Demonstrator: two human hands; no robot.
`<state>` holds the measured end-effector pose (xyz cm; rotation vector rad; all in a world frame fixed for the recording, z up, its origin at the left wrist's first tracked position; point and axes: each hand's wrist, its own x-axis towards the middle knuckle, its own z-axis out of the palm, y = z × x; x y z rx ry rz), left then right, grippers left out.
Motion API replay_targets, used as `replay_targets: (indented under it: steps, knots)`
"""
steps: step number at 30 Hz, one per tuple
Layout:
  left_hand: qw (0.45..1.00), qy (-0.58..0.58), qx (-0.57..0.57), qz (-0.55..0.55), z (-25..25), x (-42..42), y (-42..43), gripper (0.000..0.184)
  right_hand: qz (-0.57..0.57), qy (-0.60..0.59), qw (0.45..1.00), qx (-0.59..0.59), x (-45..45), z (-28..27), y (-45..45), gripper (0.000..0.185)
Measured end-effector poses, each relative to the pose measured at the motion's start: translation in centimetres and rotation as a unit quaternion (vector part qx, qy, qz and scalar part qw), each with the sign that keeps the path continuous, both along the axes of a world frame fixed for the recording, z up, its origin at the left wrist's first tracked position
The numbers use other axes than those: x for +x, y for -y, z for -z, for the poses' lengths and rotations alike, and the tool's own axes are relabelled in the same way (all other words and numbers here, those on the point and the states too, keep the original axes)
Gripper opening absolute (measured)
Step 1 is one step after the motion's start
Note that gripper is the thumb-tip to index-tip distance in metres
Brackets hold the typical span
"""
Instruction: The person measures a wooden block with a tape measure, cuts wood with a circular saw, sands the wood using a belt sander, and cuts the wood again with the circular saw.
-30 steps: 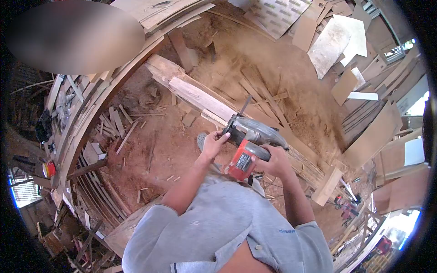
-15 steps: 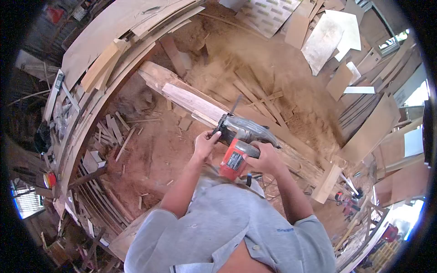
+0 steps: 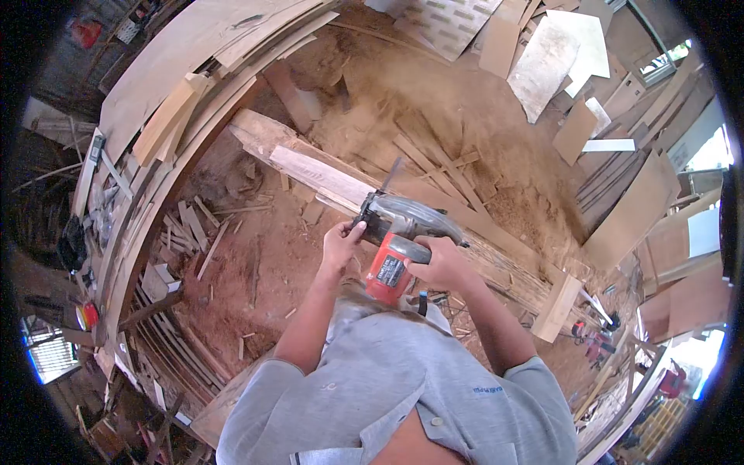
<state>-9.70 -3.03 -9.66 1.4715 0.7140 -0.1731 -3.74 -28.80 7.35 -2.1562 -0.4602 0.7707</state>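
A circular saw point(image 3: 390, 270) with a red motor housing, black handle and grey blade guard rests over a pale board point(image 3: 322, 175). My right hand point(image 3: 443, 265) is wrapped round its rear handle. At the front of the saw's base, my left hand point(image 3: 339, 245) has thumb and fingers closed on the black edge fitting; the exact part is partly hidden. The board lies along a long, rough timber beam point(image 3: 504, 268) that crosses in front of me. The blade's cutting edge is hidden by guard and base.
Sawdust and loose wood strips point(image 3: 446, 167) cover the ground beyond the beam. On the left stands a curved stack of sheets point(image 3: 167, 70). A short wood block point(image 3: 556, 310) lies across the beam's right end, near a red tool point(image 3: 595, 342). Sheet offcuts point(image 3: 632, 213) lean at right.
The saw and both hands have shifted slightly left along the board. The whole view has also moved a little. Both hands keep their hold.
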Motion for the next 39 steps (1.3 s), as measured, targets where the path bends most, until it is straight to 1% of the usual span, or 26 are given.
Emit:
replay_targets:
  steps: [1, 4, 7, 10, 13, 16, 17, 20, 26, 29, 32, 34, 35, 36, 37, 38, 39]
  knots:
    - [1.000, 0.000, 0.003, -0.003, 0.0, 0.0, 0.0, 0.040, -0.001, -0.005, 1.000, 0.001, 0.0, -0.2, -0.2, 0.054]
    - [1.000, 0.006, -0.008, -0.014, -1.0, 0.2, -0.1, 0.040, 0.005, 0.027, 1.000, 0.004, -0.1, 0.8, -0.5, 0.052]
    - [1.000, 0.001, 0.007, -0.002, -1.0, 0.0, -0.2, 0.041, 0.008, 0.030, 1.000, -0.001, -0.3, 0.9, -0.3, 0.051]
    - [1.000, 0.013, -0.014, -0.008, 1.2, -0.2, -0.6, 0.041, 0.006, 0.016, 1.000, 0.007, -0.2, 0.4, -0.5, 0.052]
    - [0.999, 0.013, -0.039, -0.026, 0.7, -0.2, -0.4, 0.042, 0.017, -0.009, 1.000, 0.015, -0.2, 0.2, -0.6, 0.054]
    - [1.000, 0.008, -0.009, -0.004, 0.0, -0.1, -0.5, 0.041, -0.006, 0.032, 0.999, 0.022, -0.2, 1.0, -0.4, 0.050]
    - [1.000, 0.012, -0.008, -0.004, 1.0, -0.2, -0.8, 0.041, 0.002, 0.062, 0.998, 0.033, -0.4, 1.6, -0.4, 0.051]
    - [0.999, 0.032, -0.038, -0.021, 0.8, -0.2, -0.8, 0.045, -0.002, 0.072, 0.997, 0.035, -0.3, 1.8, -0.5, 0.053]
    - [0.995, 0.059, -0.077, -0.039, 1.9, -0.3, -0.9, 0.044, 0.008, 0.039, 0.998, 0.056, -0.4, 1.6, -0.5, 0.049]
    - [0.993, 0.053, -0.092, -0.051, 2.2, -0.7, -1.1, 0.049, 0.008, 0.027, 0.999, 0.037, -0.3, 1.0, -0.6, 0.049]
    - [0.995, 0.038, -0.087, -0.007, 1.2, -2.5, -0.8, 0.048, 0.005, 0.072, 0.996, 0.057, -0.3, 2.3, -0.7, 0.049]
    - [0.986, -0.024, -0.151, 0.063, -5.1, -4.0, 0.8, 0.063, -0.011, 0.062, 0.996, 0.056, -0.2, 2.0, -0.7, 0.050]
    - [0.983, -0.058, -0.139, 0.102, -5.2, -5.2, 1.0, 0.066, -0.013, 0.049, 0.997, 0.059, -0.1, 2.1, -0.6, 0.050]
    - [0.975, -0.049, -0.168, 0.137, -7.8, -5.2, 2.0, 0.059, -0.013, 0.037, 0.997, 0.059, -0.1, 2.2, -0.6, 0.050]
    - [0.976, -0.012, -0.158, 0.150, -7.4, -5.9, 2.8, 0.055, -0.004, 0.077, 0.994, 0.073, -0.4, 3.0, -0.5, 0.051]
    - [0.975, 0.025, -0.150, 0.165, -7.7, -6.2, 3.8, 0.052, -0.004, 0.075, 0.994, 0.079, -0.4, 3.0, -0.6, 0.051]
    - [0.981, 0.010, -0.091, 0.170, -8.1, -6.2, 4.4, 0.054, -0.004, 0.072, 0.994, 0.084, -0.3, 2.8, -0.6, 0.051]
